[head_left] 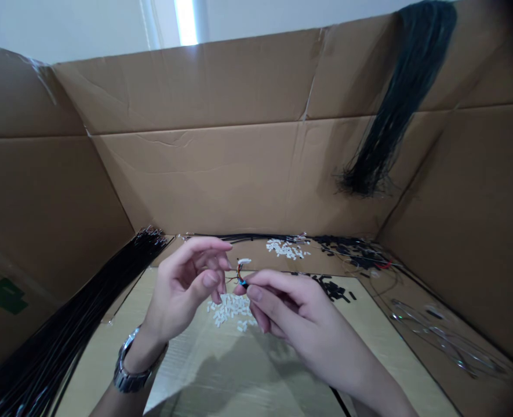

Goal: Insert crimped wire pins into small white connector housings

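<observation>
My right hand [282, 301] pinches a black cable between thumb and forefinger. Thin coloured wires [239, 272] fan out of its end, and a small white connector [244, 261] tops them. Below my right wrist a length of black cable [339, 401] shows; its path through the hand is hidden. Just left of the wires hovers my left hand [190, 278], fingers loosely bent and apart, with nothing visible in them. A metal watch [132, 365] circles the left wrist. Beneath both hands, white connectors [228, 310] lie in a loose pile on the tabletop [221, 370].
Cardboard walls [204, 174] enclose the table. A thick bundle of black cables [77, 324] runs along the left. More white connectors [286, 249] and short black pieces [334, 288] lie toward the back. Dark strands [404, 104] hang at upper right; clear looped wires [447, 339] lie below.
</observation>
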Motion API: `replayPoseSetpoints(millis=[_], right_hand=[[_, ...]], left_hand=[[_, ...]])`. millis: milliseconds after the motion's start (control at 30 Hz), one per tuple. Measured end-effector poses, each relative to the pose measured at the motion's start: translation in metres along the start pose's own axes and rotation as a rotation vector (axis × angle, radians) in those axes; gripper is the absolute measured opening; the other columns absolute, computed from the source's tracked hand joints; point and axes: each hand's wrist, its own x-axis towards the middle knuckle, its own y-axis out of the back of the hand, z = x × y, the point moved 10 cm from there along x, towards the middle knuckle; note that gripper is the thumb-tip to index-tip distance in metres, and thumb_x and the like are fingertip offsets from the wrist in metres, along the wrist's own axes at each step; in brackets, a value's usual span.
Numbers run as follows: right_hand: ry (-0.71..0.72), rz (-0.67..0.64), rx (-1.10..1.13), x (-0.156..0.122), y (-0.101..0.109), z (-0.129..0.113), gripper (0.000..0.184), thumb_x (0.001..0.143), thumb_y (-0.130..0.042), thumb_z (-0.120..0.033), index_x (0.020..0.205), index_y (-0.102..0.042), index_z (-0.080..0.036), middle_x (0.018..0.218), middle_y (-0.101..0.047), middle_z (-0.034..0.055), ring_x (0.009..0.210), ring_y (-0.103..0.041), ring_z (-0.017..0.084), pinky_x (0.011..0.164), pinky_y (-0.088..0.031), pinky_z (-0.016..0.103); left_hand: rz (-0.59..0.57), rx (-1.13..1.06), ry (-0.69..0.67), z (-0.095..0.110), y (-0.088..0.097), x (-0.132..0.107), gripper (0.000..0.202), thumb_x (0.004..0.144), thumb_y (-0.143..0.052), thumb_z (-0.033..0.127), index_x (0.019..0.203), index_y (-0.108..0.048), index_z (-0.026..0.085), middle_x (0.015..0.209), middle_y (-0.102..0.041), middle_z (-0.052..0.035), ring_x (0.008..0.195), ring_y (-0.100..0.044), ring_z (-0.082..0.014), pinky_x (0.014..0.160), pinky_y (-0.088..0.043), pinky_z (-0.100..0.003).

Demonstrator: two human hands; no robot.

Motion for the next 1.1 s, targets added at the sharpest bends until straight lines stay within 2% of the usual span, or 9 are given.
replayPoseSetpoints(millis=[67,200,367,633,733,833,900,1000,1100], right_hand=[[0.014,0.002,-0.058,0.0,-0.001,-0.002,0.03,0.102,-0.049,-0.034,0.078,-0.059,-0.02,0.065,-0.049,-0.0045,0.058,-0.042,0.01,0.054,-0.032,0.025],[0.047,0.017,-0.198,0.001,-0.001,-0.007,0.029,0.103,-0.048,-0.033,0.082,-0.065,-0.021,0.065,-0.05,-0.0045,0.06,-0.043,0.011,0.057,-0.032,0.027],[0.053,0.02,-0.258,0.002,-0.001,-0.007,0.026,0.103,-0.048,-0.033,0.09,-0.069,-0.023,0.069,-0.057,-0.0043,0.062,-0.044,0.011,0.059,-0.032,0.027],[-0.004,0.022,-0.228,-0.001,0.008,-0.001,0.027,0.103,-0.046,-0.036,0.093,-0.067,-0.024,0.068,-0.05,-0.0045,0.062,-0.043,0.012,0.057,-0.032,0.028],[-0.009,0.03,-0.212,-0.001,0.012,-0.001,0.027,0.102,-0.047,-0.036,0.088,-0.066,-0.023,0.067,-0.048,-0.0048,0.061,-0.041,0.012,0.056,-0.031,0.028],[0.0,0.032,-0.239,-0.001,0.012,-0.002,0.026,0.102,-0.047,-0.035,0.09,-0.067,-0.023,0.067,-0.05,-0.0049,0.061,-0.041,0.012,0.057,-0.031,0.028],[0.005,0.041,-0.262,0.0,0.013,-0.001,0.025,0.103,-0.047,-0.035,0.093,-0.067,-0.024,0.069,-0.053,-0.0048,0.063,-0.043,0.012,0.059,-0.032,0.028],[0.018,0.038,-0.257,0.0,0.014,-0.003,0.026,0.103,-0.047,-0.036,0.092,-0.068,-0.025,0.069,-0.054,-0.0052,0.063,-0.044,0.011,0.059,-0.032,0.027],[0.044,0.007,-0.234,-0.002,0.011,-0.008,0.025,0.103,-0.048,-0.034,0.092,-0.069,-0.026,0.067,-0.051,-0.0059,0.062,-0.044,0.011,0.058,-0.032,0.026]], left_hand=[[-0.018,0.017,0.062,-0.003,-0.002,0.001,0.028,0.088,-0.071,0.041,0.104,-0.072,0.018,0.079,-0.066,-0.003,0.059,-0.061,-0.0114,0.049,-0.056,-0.02],[-0.01,0.083,0.145,-0.006,-0.001,0.003,0.017,0.087,-0.074,0.032,0.085,-0.07,0.015,0.064,-0.064,0.0002,0.05,-0.06,-0.0092,0.048,-0.053,-0.018],[-0.01,0.032,0.245,-0.016,0.002,0.004,0.016,0.091,-0.067,0.029,0.082,-0.068,0.016,0.062,-0.065,0.0013,0.046,-0.061,-0.0086,0.045,-0.053,-0.017],[0.017,0.112,0.282,-0.023,0.002,0.007,0.023,0.093,-0.064,0.029,0.076,-0.065,0.014,0.06,-0.064,0.0012,0.047,-0.06,-0.0065,0.047,-0.052,-0.014],[-0.016,0.081,0.296,-0.025,-0.002,0.005,0.024,0.094,-0.063,0.031,0.077,-0.064,0.014,0.061,-0.064,0.0011,0.047,-0.06,-0.0072,0.047,-0.052,-0.015],[-0.029,0.045,0.271,-0.023,-0.002,0.005,0.022,0.095,-0.063,0.031,0.081,-0.064,0.015,0.064,-0.064,0.0011,0.049,-0.06,-0.0075,0.048,-0.053,-0.015],[-0.048,0.019,0.222,-0.018,-0.002,0.005,0.018,0.095,-0.063,0.033,0.093,-0.067,0.016,0.074,-0.066,-0.0006,0.055,-0.062,-0.0086,0.051,-0.055,-0.016],[-0.146,0.0,0.183,-0.016,-0.01,0.004,0.035,0.093,-0.065,0.043,0.121,-0.066,0.02,0.091,-0.065,-0.0042,0.066,-0.063,-0.0104,0.056,-0.057,-0.019],[-0.245,-0.09,0.179,-0.019,-0.02,0.002,0.044,0.092,-0.064,0.049,0.126,-0.067,0.022,0.086,-0.061,-0.0026,0.059,-0.058,-0.0078,0.054,-0.056,-0.018]])
